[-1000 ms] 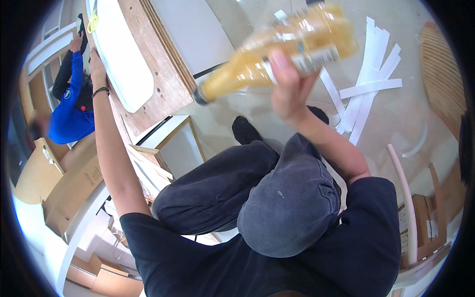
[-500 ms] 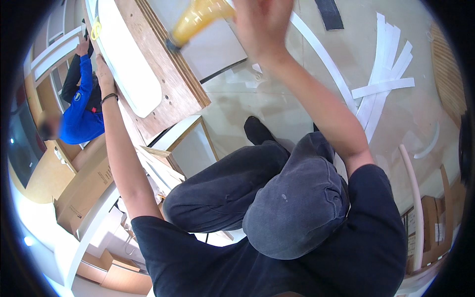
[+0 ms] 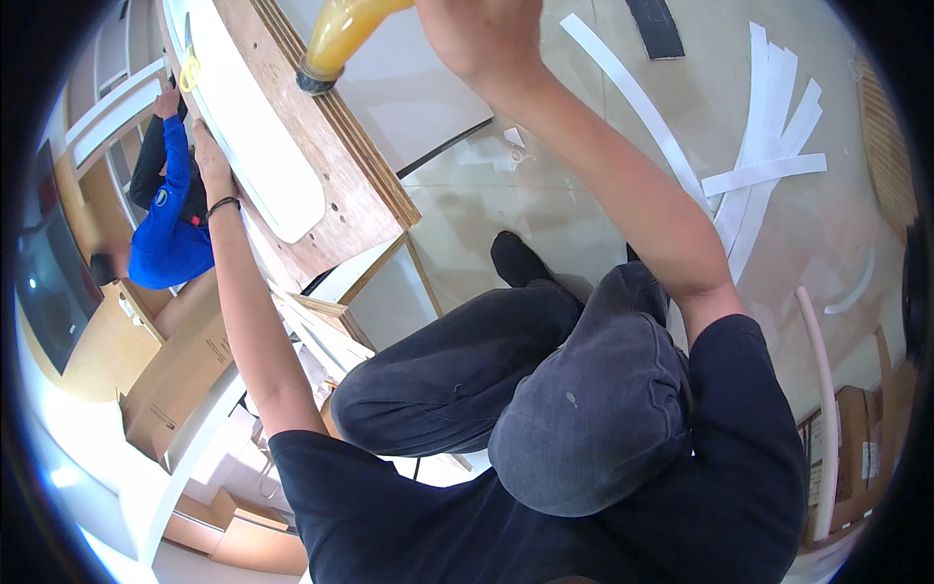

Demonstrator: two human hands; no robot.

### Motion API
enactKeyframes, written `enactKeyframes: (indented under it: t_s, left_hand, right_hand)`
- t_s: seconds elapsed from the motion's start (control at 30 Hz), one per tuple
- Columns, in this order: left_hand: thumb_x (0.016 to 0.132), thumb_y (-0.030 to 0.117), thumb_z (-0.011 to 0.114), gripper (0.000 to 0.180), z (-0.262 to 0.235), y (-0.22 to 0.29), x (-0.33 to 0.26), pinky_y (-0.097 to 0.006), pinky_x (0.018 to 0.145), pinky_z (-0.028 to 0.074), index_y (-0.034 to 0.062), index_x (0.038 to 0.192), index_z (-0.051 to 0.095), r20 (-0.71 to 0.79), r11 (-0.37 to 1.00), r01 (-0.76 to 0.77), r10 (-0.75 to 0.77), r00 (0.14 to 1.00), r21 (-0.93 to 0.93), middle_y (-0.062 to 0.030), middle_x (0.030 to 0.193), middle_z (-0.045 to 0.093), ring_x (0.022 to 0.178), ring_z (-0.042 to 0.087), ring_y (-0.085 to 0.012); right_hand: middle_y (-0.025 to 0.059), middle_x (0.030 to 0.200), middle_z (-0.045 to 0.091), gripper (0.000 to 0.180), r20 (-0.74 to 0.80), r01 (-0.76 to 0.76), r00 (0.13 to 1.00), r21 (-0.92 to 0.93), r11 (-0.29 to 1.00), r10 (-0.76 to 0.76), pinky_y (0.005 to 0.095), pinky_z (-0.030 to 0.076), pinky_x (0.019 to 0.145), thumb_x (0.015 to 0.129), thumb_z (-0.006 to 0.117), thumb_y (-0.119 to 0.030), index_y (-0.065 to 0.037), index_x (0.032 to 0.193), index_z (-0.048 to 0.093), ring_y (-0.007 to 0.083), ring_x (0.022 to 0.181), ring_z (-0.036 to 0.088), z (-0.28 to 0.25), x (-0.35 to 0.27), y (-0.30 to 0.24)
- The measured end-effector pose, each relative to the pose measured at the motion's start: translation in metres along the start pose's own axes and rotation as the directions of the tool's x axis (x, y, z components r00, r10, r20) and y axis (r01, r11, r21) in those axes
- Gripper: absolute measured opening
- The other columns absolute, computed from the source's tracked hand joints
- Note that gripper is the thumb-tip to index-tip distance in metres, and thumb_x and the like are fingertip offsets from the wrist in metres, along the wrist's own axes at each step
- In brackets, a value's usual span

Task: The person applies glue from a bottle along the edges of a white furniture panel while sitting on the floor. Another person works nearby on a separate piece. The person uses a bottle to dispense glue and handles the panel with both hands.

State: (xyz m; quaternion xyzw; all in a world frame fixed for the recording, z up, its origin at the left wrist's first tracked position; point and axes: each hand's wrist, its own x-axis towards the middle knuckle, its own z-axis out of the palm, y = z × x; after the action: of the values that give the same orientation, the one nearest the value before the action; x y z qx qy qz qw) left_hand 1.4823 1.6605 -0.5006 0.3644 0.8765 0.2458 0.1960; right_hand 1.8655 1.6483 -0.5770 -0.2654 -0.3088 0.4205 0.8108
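Observation:
My right hand [image 3: 484,34], at the upper edge, grips a bottle of yellow liquid [image 3: 348,34]. The bottle tilts down to the left, its dark end [image 3: 313,80] over the edge of a plywood board [image 3: 358,200]. Most of the right fingers lie out of view. On that board rests a long white panel [image 3: 263,146] with a rounded end. My left hand [image 3: 214,164] holds the panel's long left edge, its fingertips mostly hidden. Yellow-handled scissors [image 3: 190,70] lie on the panel, beyond the left hand.
White strips [image 3: 769,136] lie crossed on the floor at right, near a long single strip [image 3: 637,102] and a dark piece [image 3: 657,27]. A person in a blue sleeve [image 3: 173,234] is at far left, above a cardboard box [image 3: 180,365]. A pale curved strip [image 3: 822,409] stands at right.
My right hand has moved up and left with the bottle, whose dark end is now sharper and further left. The left hand stays at the panel's edge. The whole view has shifted slightly.

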Motion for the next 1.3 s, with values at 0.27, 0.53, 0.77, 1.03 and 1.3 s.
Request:
enactKeyframes:
  t_s: [0.27, 0.53, 0.77, 1.03, 1.3]
  left_hand:
    - [0.103, 0.059, 0.029, 0.080, -0.006, -0.010, 0.014, -0.036, 0.102, 0.047, -0.0060, 0.139, 0.057, -0.020, 0.990, -0.020, 0.023, 1.000, 0.136, -0.0241, 0.134, 0.064, 0.120, 0.064, -0.0300]
    - [0.102, 0.062, 0.031, 0.086, 0.000, -0.015, 0.019, -0.040, 0.109, 0.040, -0.0152, 0.129, 0.059, -0.105, 0.976, -0.068, 0.091, 0.990, 0.206, -0.0347, 0.130, 0.062, 0.126, 0.059, -0.0415]
    - [0.102, 0.062, 0.033, 0.084, 0.007, -0.026, 0.016, -0.044, 0.112, 0.039, -0.0116, 0.133, 0.059, -0.097, 0.929, -0.292, 0.320, 0.942, 0.228, -0.0369, 0.133, 0.059, 0.132, 0.054, -0.0456]
    - [0.104, 0.034, 0.047, 0.051, 0.021, -0.050, 0.029, -0.056, 0.092, 0.051, 0.0013, 0.143, 0.046, 0.012, 0.665, -0.434, 0.539, 0.842, 0.608, -0.0360, 0.117, 0.062, 0.106, 0.063, -0.0519]
    - [0.106, 0.044, 0.036, 0.060, 0.003, -0.038, 0.048, -0.047, 0.105, 0.047, -0.0037, 0.130, 0.064, 0.320, 0.784, -0.525, 0.431, 0.844, 0.331, -0.0283, 0.121, 0.069, 0.118, 0.064, -0.0420]
  right_hand:
    - [0.0074, 0.103, 0.064, 0.037, 0.190, -0.214, 0.948, -0.208, 0.955, 0.254, 0.0339, 0.054, 0.080, 0.087, 0.070, -0.008, -0.001, 0.118, 0.052, 0.0159, 0.091, 0.066, -0.079, -0.100, -0.142]
    - [0.0070, 0.107, 0.059, 0.049, -0.134, -0.447, 0.892, -0.111, 0.888, 0.432, 0.0295, 0.055, 0.070, 0.094, 0.067, -0.019, -0.004, 0.131, 0.037, 0.0136, 0.085, 0.064, -0.066, -0.056, -0.104]
    - [0.0065, 0.105, 0.060, 0.047, 0.018, -0.400, 0.915, -0.078, 0.913, 0.402, 0.0221, 0.046, 0.045, 0.096, 0.067, -0.025, -0.007, 0.127, 0.037, 0.0081, 0.072, 0.063, -0.033, -0.009, -0.072]
    - [0.0080, 0.113, 0.059, 0.032, -0.104, -0.409, 0.910, -0.388, 0.826, 0.401, 0.0357, 0.054, 0.082, 0.098, 0.056, -0.021, -0.006, 0.126, 0.052, 0.0173, 0.098, 0.063, -0.090, -0.092, -0.111]
    - [0.0114, 0.115, 0.059, 0.043, 0.038, -0.533, 0.840, -0.127, 0.837, 0.541, 0.0365, 0.056, 0.085, 0.098, 0.056, -0.033, -0.001, 0.126, 0.053, 0.0206, 0.094, 0.064, -0.013, 0.006, -0.141]
